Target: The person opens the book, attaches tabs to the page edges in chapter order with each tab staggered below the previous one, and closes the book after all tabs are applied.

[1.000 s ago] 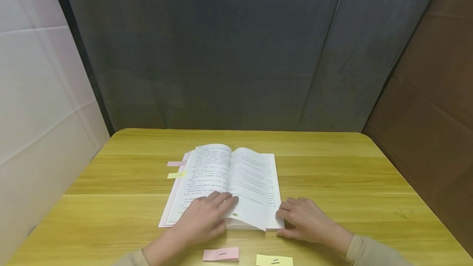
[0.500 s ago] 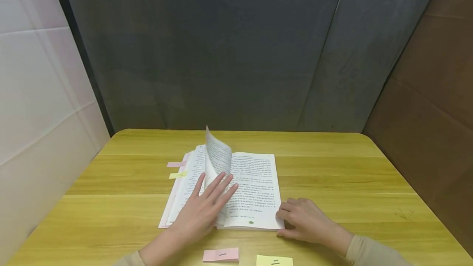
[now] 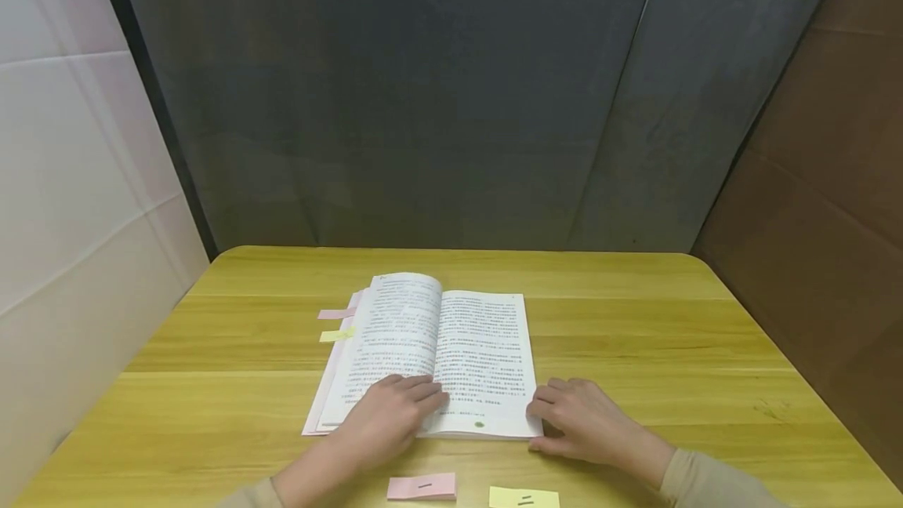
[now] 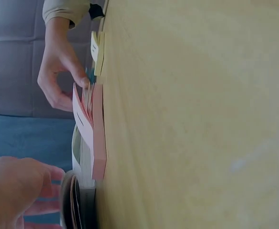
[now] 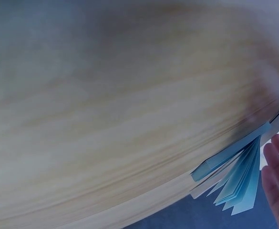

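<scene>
Expect thin, limp, easily creased pages in the open book, flat on the table. Take each by the lower-right corner. Note left hand resting loosely near the gutter, right hand gripping that corner.

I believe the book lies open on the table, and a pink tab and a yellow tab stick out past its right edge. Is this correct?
Not quite: in the head view, the pink tab and the yellow tab stick out past the left edge of the book, not the right. It does lie open on the table.
</scene>
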Demonstrator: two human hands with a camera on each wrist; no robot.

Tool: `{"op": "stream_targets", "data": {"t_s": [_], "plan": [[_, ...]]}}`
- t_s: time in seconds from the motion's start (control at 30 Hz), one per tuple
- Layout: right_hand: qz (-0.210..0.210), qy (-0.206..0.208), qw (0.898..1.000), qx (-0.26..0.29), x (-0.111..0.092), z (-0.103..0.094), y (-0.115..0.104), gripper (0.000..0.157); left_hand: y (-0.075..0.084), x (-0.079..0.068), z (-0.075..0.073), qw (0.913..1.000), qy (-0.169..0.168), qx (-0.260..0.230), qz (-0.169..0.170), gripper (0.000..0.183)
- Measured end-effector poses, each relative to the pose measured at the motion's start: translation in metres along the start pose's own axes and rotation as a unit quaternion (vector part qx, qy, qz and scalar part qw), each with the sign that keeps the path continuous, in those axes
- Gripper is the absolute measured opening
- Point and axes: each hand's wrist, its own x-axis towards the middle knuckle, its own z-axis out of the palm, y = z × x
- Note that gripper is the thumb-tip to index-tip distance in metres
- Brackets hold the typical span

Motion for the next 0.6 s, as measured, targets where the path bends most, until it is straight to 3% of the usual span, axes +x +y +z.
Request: {"op": "stream_targets", "data": {"t_s": [0.13, 0.33, 0.6], "plan": [[-0.001, 0.0, 1.0, 0.0, 0.0, 0.0, 0.0, 0.028, 0.003, 0.002, 0.002, 0.9998, 0.0, 0.0, -0.022, 0.022], [0.0, 0.001, 1.0, 0.001, -0.001, 0.0, 0.0, 0.028, 0.008, 0.009, 0.006, 0.9993, 0.001, 0.013, -0.036, 0.046], [-0.002, 0.003, 1.0, -0.001, -0.001, 0.0, 0.0, 0.028, 0.011, 0.018, 0.006, 0.9953, -0.045, 0.066, -0.054, 0.052]]}}
